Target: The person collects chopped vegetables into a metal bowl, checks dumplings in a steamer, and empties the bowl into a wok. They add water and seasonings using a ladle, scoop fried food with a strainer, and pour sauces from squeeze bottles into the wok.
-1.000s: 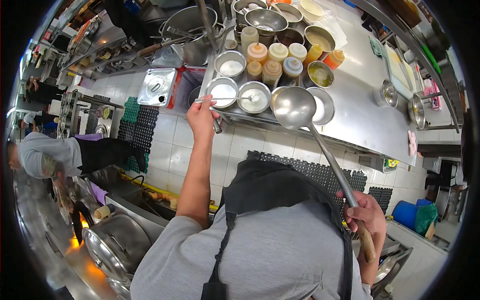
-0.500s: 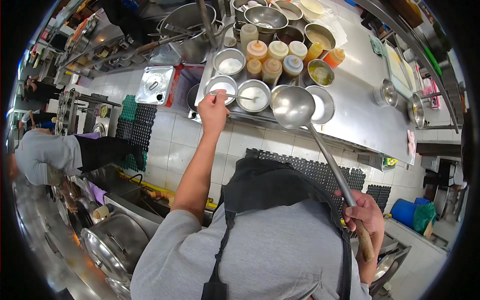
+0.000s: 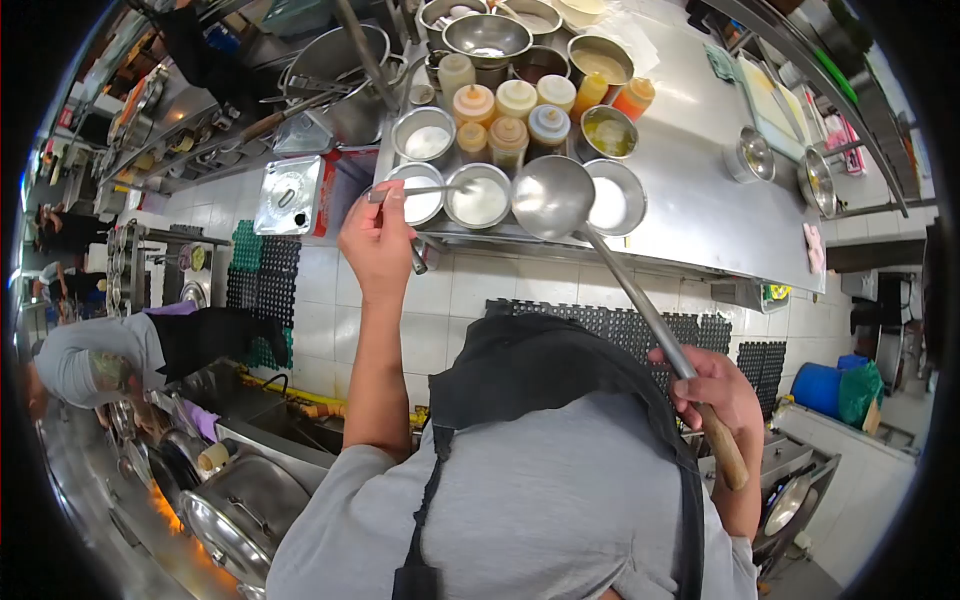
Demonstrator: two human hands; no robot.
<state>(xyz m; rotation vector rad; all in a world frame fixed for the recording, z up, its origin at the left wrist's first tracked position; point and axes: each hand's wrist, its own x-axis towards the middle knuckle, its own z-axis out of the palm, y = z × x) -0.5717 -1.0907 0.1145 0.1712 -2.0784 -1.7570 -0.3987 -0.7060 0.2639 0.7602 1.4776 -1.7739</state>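
Note:
My left hand [image 3: 378,245] is closed on a thin metal spoon [image 3: 430,190]. Its blurred tip is over a steel bowl of white powder [image 3: 478,197]; whether it touches the powder I cannot tell. A dark rod end [image 3: 418,262] shows beside that hand, its kind unclear. My right hand [image 3: 715,395] wraps around the wooden-ended handle of a large ladle [image 3: 553,197]. The ladle's bowl hangs at the counter's front edge, partly covering the row of bowls. To its right is another bowl of white powder [image 3: 612,200]; to the left are two more [image 3: 424,142].
Squeeze bottles of sauce [image 3: 515,100] stand behind the bowls on the steel counter [image 3: 690,190]. A bowl of yellowish liquid [image 3: 608,132] sits at their right. A lidded tin [image 3: 290,195] is at left. Another person [image 3: 110,355] bends near flames [image 3: 165,510] at the stove.
My left hand has drawn back slightly toward me and to the left with the spoon. The view has shifted, and the ladle keeps nearly the same place before the bowls.

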